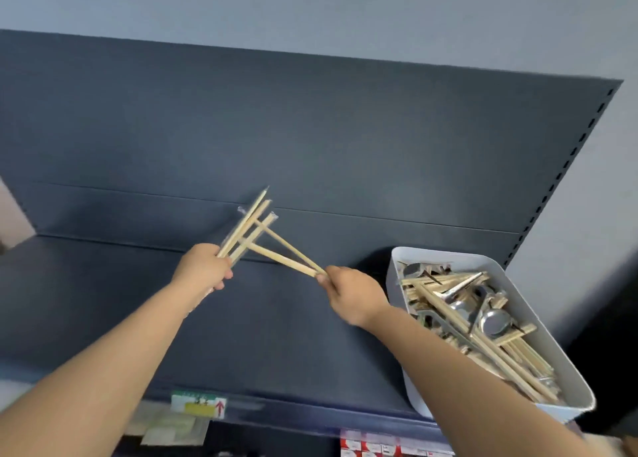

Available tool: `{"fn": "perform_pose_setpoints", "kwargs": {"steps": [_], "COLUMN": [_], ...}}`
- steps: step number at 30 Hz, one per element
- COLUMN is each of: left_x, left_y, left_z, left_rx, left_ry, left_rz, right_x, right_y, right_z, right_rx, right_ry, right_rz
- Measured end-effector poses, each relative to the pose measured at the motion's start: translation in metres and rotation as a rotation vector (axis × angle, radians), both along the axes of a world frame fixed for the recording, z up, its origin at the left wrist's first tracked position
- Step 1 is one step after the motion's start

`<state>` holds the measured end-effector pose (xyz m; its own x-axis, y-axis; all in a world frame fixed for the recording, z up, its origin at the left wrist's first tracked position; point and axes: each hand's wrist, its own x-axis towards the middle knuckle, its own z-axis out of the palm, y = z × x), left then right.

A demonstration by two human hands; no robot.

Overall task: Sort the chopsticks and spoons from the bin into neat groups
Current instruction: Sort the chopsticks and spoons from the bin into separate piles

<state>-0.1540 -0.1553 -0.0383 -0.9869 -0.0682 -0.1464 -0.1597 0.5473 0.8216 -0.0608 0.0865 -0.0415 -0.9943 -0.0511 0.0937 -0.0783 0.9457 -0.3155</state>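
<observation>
Presently, frame centre: left hand [203, 270] clenched on a fanned chopstick bundle [247, 227]; right hand [348, 296] pinches a chopstick pair [284, 256] crossing it. White bin [397, 280], lower right on the shelf [103, 284], holds mixed chopsticks and metal spoons [495, 322]. Risk: crossed sticks may snag, spilling the bundle.

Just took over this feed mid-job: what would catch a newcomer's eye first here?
Dead centre, above the dark blue shelf, the left hand grips a fanned bundle of wooden chopsticks, while the right hand pinches a pair of chopsticks whose tips cross into that bundle. At the right edge of the shelf sits a white bin, heaped with tangled chopsticks and metal spoons.
</observation>
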Motion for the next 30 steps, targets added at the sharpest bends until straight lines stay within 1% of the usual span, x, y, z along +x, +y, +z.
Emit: {"fn": "perform_pose_setpoints", "kwargs": {"steps": [2, 4, 8, 10, 13, 17, 20, 22, 24, 27, 30], "left_x": [-0.003, -0.006, -0.014, -0.019, -0.027, -0.036, -0.035, -0.032, -0.031, -0.035, -0.040], "left_y": [-0.023, -0.040, -0.062, -0.068, -0.072, -0.078, -0.079, -0.079, -0.079, -0.071, -0.053], "left_z": [-0.021, -0.041, -0.067, -0.075, -0.081, -0.087, -0.097, -0.101, -0.099, -0.089, -0.074], "left_rx": [-0.083, -0.124, -0.271, -0.330, -0.393, -0.536, -0.693, -0.773, -0.837, -0.918, -0.922], "left_ry": [-0.074, -0.131, -0.152, -0.137, -0.081, 0.032, 0.080, 0.042, 0.013, 0.083, 0.190], "left_rz": [-0.036, -0.072, -0.229, -0.286, -0.336, -0.420, -0.517, -0.564, -0.574, -0.563, -0.587], "right_x": [-0.015, -0.029, -0.048, -0.055, -0.061, -0.067, -0.070, -0.069, -0.067, -0.065, -0.061], "right_y": [-0.031, -0.058, -0.094, -0.102, -0.110, -0.125, -0.134, -0.138, -0.138, -0.126, -0.101], "right_z": [-0.012, -0.025, -0.050, -0.061, -0.070, -0.075, -0.081, -0.086, -0.089, -0.084, -0.069], "right_rx": [0.026, 0.029, 0.002, -0.017, -0.049, -0.069, 0.017, 0.132, 0.199, 0.206, 0.207], "right_ry": [-0.079, -0.157, -0.302, -0.343, -0.342, -0.268, -0.286, -0.328, -0.367, -0.369, -0.292], "right_rz": [0.008, -0.003, -0.059, -0.092, -0.114, -0.136, -0.144, -0.100, -0.055, -0.071, -0.130]}}
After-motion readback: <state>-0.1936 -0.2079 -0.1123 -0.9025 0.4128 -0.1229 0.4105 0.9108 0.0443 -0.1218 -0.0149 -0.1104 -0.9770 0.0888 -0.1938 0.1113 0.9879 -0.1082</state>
